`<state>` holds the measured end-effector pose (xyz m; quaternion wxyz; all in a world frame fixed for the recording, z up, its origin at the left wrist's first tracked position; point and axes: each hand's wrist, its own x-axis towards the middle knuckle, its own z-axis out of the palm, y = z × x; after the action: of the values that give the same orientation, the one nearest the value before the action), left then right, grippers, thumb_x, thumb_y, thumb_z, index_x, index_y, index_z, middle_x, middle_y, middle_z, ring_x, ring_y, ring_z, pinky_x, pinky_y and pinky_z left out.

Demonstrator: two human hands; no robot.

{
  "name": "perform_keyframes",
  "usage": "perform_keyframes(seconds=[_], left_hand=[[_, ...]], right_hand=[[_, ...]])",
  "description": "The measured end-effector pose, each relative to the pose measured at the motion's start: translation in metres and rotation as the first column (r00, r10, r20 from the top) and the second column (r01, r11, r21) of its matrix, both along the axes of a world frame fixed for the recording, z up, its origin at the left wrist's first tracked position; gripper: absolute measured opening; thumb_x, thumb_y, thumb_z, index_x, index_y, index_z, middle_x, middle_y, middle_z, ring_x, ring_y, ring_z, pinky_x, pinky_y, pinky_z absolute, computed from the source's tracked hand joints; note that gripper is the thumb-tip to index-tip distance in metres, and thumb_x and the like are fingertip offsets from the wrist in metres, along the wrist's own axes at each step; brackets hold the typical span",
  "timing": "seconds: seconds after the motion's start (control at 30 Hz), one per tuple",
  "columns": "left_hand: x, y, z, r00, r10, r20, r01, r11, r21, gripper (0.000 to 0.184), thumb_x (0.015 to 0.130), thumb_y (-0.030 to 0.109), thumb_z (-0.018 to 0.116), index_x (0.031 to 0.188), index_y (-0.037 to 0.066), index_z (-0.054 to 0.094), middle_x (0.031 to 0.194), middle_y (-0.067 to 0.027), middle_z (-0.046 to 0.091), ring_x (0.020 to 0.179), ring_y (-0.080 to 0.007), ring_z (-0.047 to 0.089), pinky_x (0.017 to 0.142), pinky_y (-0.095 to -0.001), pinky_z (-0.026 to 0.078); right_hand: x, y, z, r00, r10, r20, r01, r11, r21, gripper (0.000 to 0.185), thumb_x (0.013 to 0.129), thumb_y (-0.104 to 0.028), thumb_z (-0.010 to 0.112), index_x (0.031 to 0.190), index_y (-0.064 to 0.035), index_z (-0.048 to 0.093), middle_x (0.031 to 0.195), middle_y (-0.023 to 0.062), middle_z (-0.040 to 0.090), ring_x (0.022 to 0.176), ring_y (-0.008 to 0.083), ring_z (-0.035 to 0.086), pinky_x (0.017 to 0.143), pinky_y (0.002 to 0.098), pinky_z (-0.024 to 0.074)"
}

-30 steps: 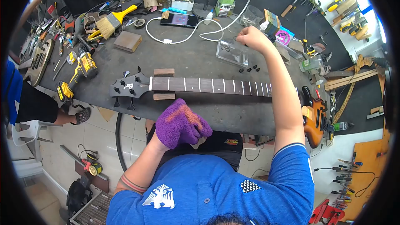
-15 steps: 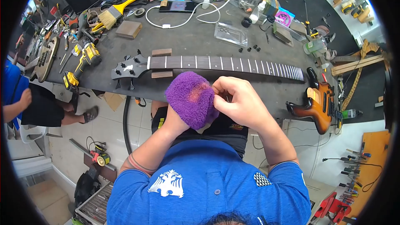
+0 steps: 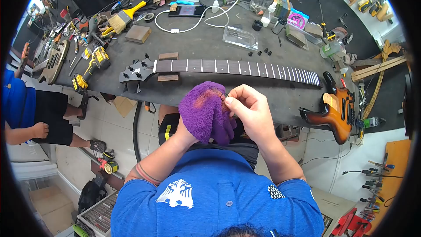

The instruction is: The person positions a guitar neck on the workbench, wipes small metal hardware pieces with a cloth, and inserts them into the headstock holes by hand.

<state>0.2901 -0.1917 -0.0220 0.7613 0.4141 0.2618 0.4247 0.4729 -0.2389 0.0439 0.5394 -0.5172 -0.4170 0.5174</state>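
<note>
Right hand (image 3: 249, 109) drawn in, pinching dark ring (image 3: 224, 97), purple cloth (image 3: 202, 114) hiding grip of left hand (image 3: 186, 134)

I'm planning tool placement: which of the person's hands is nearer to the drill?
Left. The left hand, mostly under the purple cloth, is right of the drill and lower in the picture; the right hand is farther right, beside the cloth.
</note>
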Motion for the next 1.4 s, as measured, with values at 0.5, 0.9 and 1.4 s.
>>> perform_keyframes(seconds=[0.5,0.9,1.4], left_hand=[[0.003,0.006,0.023,0.882,0.182,-0.434,0.177,0.725,0.665,0.035,0.094,0.031,0.082,0.119,0.008,0.074,0.116,-0.0158,0.073,0.109,-0.0391,0.07,0.094,-0.0507,0.055],[-0.008,0.014,0.007,0.863,0.359,-0.355,0.084,0.591,0.802,0.041,0.097,0.025,0.081,0.132,0.007,0.071,0.128,-0.0147,0.073,0.124,-0.0369,0.068,0.111,-0.0486,0.051],[-0.007,0.002,-0.022,0.884,0.25,-0.396,0.041,0.802,0.596,0.041,0.098,0.023,0.081,0.135,0.008,0.072,0.131,-0.0107,0.075,0.126,-0.0284,0.071,0.109,-0.0442,0.055]], right_hand=[[0.022,-0.009,-0.005,0.879,0.003,0.478,-0.125,0.967,0.224,0.011,0.096,-0.007,0.073,0.096,0.0009,0.065,0.089,0.0105,0.069,0.088,0.0237,0.064,0.086,0.0368,0.0514],[-0.012,-0.003,-0.016,0.975,-0.048,0.216,-0.028,0.941,0.336,0.002,0.101,0.001,0.066,0.098,0.0014,0.066,0.099,0.0075,0.067,0.098,0.0153,0.062,0.09,0.0284,0.0485],[-0.014,0.006,-0.013,0.983,-0.013,0.184,-0.031,0.972,0.235,0.007,0.109,-0.01,0.063,0.107,-0.0032,0.064,0.095,0.0016,0.065,0.088,0.0109,0.057,0.085,0.0281,0.0485]])
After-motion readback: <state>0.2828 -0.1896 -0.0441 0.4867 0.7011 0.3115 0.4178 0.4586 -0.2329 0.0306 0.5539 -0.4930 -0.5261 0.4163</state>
